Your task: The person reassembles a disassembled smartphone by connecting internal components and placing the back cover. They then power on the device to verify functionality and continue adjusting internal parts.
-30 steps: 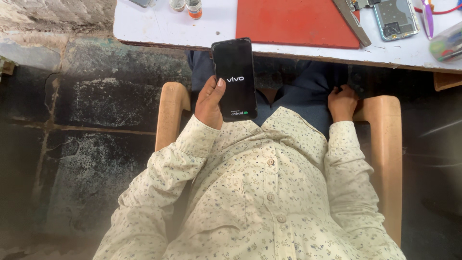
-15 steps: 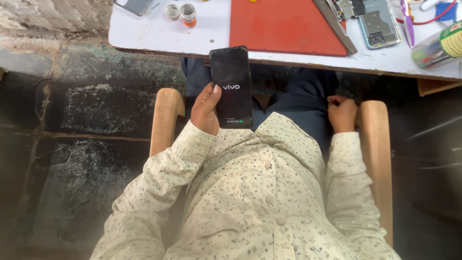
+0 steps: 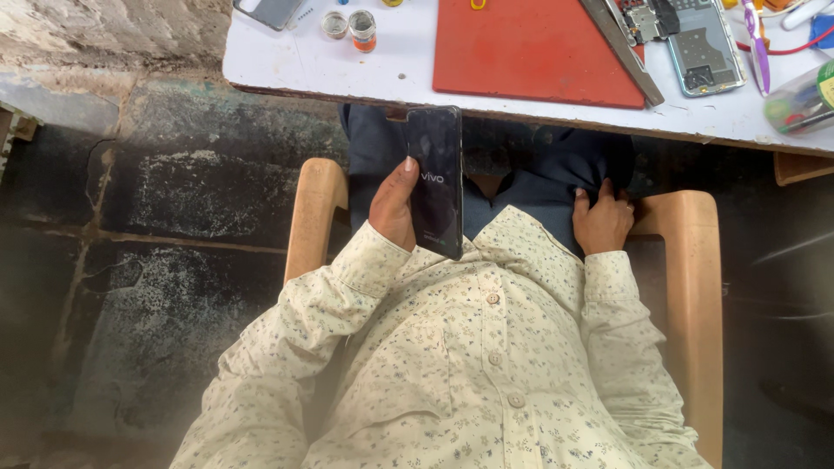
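Note:
My left hand (image 3: 393, 204) grips a black smartphone (image 3: 435, 181) upright over my lap, thumb on its left edge, screen dark with a small white logo. The phone's top reaches the front edge of the white table (image 3: 278, 65). My right hand (image 3: 601, 220) rests on my dark trousers (image 3: 547, 178) at the right thigh, fingers curled against the cloth and holding nothing. I sit in a tan wooden chair (image 3: 314, 208), wearing a cream patterned shirt.
On the table lie a red mat (image 3: 530, 52), a metal ruler (image 3: 621, 48), an opened phone body (image 3: 704, 43), two small jars (image 3: 349, 26), a grey phone case (image 3: 269, 10), a purple tool (image 3: 754, 35) and a clear plastic container (image 3: 804, 100). Dark stone floor lies at left.
The phone in my left hand has turned slightly, its screen now angled more edge-on. The view has shifted, showing more of the table. My right hand stays on my thigh.

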Demonstrator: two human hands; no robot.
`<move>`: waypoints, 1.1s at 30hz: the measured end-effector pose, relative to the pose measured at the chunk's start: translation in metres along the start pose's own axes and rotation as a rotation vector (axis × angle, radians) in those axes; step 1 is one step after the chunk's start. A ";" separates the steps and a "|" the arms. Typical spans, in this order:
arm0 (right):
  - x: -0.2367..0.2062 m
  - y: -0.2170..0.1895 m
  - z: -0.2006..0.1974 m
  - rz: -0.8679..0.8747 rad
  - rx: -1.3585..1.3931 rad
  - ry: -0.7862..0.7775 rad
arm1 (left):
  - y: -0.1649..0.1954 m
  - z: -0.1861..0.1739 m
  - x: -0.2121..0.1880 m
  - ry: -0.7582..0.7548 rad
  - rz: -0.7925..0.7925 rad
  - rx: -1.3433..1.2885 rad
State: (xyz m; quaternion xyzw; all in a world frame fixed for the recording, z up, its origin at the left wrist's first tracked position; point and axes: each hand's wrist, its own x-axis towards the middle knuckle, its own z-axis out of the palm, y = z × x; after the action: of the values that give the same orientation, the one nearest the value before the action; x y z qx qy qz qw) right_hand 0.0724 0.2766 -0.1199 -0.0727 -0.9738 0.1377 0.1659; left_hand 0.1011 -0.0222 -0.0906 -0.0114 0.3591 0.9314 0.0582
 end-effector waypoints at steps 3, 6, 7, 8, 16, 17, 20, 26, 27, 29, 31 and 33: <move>-0.001 -0.001 -0.001 0.017 0.003 -0.015 | 0.000 0.002 -0.003 0.003 0.002 0.047; -0.001 0.000 -0.001 0.017 0.010 -0.014 | 0.001 0.004 -0.004 -0.011 0.012 0.049; -0.001 0.000 -0.002 0.016 0.013 -0.010 | 0.001 0.005 -0.005 -0.017 0.009 0.060; -0.001 -0.001 -0.002 0.009 0.008 -0.004 | 0.002 0.005 -0.006 -0.023 0.008 0.071; 0.000 -0.002 -0.007 0.040 0.000 -0.004 | 0.001 0.008 -0.007 -0.017 0.138 0.378; 0.000 -0.002 -0.007 0.049 0.004 -0.019 | 0.001 0.007 -0.008 0.000 0.137 0.423; 0.002 -0.002 -0.005 0.049 0.008 -0.035 | 0.003 0.008 -0.008 0.032 0.166 0.565; 0.008 -0.001 -0.002 0.019 0.020 -0.052 | 0.004 0.013 -0.007 0.065 0.162 0.510; 0.009 -0.001 -0.002 0.023 0.020 -0.051 | 0.005 0.013 -0.007 0.075 0.156 0.490; 0.008 -0.002 -0.002 0.029 0.026 -0.051 | 0.009 0.012 -0.010 0.066 0.148 0.487; 0.006 -0.004 -0.004 0.030 0.037 -0.046 | 0.012 0.010 -0.012 0.062 0.143 0.498; 0.004 -0.005 -0.007 0.056 0.056 -0.067 | 0.014 0.010 -0.012 0.060 0.141 0.523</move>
State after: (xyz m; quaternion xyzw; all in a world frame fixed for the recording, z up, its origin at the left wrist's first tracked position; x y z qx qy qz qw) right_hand 0.0705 0.2744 -0.1113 -0.0905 -0.9722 0.1716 0.1313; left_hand 0.1118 -0.0269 -0.0733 0.0016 0.5890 0.8079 -0.0164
